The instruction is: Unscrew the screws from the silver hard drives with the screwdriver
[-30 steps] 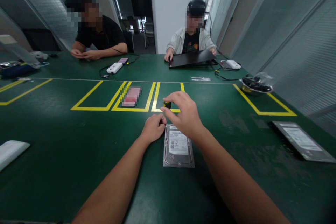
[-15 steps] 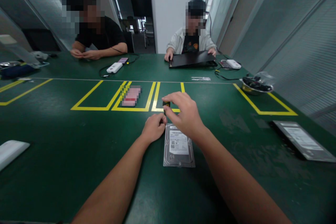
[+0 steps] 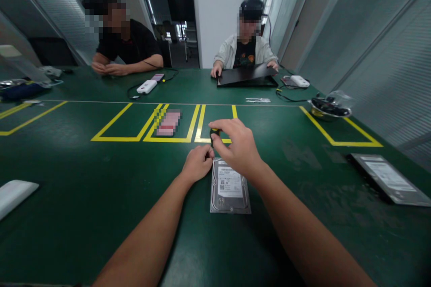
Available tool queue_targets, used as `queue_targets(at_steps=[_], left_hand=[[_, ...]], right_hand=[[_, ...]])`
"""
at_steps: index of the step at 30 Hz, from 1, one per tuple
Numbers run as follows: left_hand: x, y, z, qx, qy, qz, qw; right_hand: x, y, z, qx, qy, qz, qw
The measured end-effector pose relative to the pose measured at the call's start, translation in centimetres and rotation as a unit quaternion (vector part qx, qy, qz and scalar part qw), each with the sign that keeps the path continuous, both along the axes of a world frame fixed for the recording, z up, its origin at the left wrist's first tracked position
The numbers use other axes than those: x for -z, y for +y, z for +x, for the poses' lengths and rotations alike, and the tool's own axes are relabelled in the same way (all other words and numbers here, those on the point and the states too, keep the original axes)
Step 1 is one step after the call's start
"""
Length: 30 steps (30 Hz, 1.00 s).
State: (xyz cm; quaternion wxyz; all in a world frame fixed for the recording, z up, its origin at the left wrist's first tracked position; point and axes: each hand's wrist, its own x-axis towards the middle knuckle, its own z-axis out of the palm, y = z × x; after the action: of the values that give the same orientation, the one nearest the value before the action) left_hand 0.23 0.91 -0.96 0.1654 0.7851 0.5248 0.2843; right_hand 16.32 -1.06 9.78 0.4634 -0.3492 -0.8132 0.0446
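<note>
A silver hard drive (image 3: pixel 230 184) with a white label lies flat on the green table. Over its far left corner, my right hand (image 3: pixel 237 143) is closed around the short black and yellow handle of a screwdriver (image 3: pixel 215 134), which stands roughly upright with its lower end down by the drive. My left hand (image 3: pixel 198 161) rests beside that same corner, fingers curled and pinched close to the screwdriver's lower end. What those fingertips grip, if anything, is hidden.
To the right lies another hard drive (image 3: pixel 387 179). A bowl (image 3: pixel 330 112) of dark parts stands beyond it. A pink object (image 3: pixel 169 123) lies within yellow tape (image 3: pixel 168 140). A white object (image 3: pixel 15 195) is at left. Across the table sit two people, one holding a black panel (image 3: pixel 247 76).
The screwdriver handle has turned slightly in my right hand, showing its yellow part differently. My left hand stays in place. Across the table, the black panel's right side is raised a little.
</note>
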Motion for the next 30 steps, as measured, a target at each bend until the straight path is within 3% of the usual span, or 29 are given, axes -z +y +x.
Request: queue_targets(at_steps=[10,23,30], left_hand=[[-0.22,-0.05,0.07,-0.005,0.012,0.008,1.0],[-0.16,0.07,0.0,0.003,0.005,-0.006,1.0],[-0.05,0.09,0.04,-0.001,0.005,0.007,1.0]], right_hand=[[-0.2,-0.03,-0.02,0.024,-0.006,-0.008,1.0],[0.07,0.09,-0.03,0.001,0.003,0.011,1.0],[-0.07,-0.02,0.05,0.019,0.009,-0.018,1.0]])
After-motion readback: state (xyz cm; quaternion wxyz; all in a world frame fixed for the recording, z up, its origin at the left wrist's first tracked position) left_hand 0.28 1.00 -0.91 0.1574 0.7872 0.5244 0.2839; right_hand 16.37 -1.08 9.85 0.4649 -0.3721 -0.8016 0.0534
